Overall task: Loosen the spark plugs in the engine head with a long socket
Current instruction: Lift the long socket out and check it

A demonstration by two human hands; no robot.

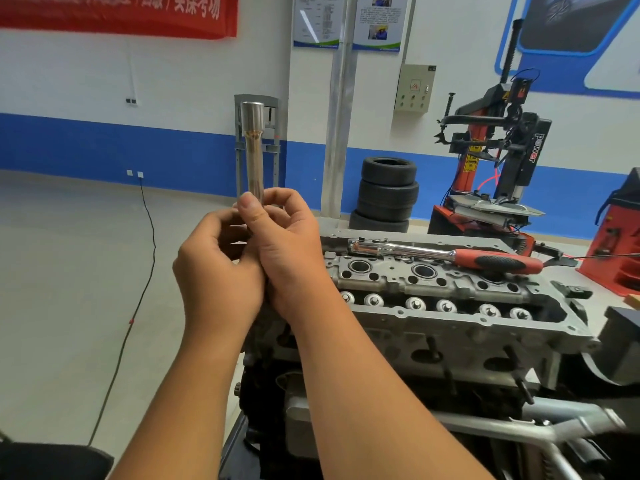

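Both hands are raised together in front of the engine head (450, 306), at its left end. The right hand (291, 244) and the left hand (214, 268) each form a grip closed around the lower end of the long socket (254, 150); fingers and thumbs are curled on the shaft, and whatever sits at its bottom end is hidden inside the grip. The long axis of the socket stands upright, wide end on top, well clear of the engine head. The plug wells (422, 271) lie to the right of and below the grip, opening upward, so the right hand is the nearer one; in my judgement the socket must be carried rightward and lowered, still vertical, into a well. The ratchet (446, 254) lies across the far edge of the engine head, red handle pointing right, detached from the socket. No tabletop is visible; the engine head sits on the engine block. Beyond the engine head stand a stack of tyres (386, 192) and a red tyre machine (491, 174) against a white-and-blue wall.
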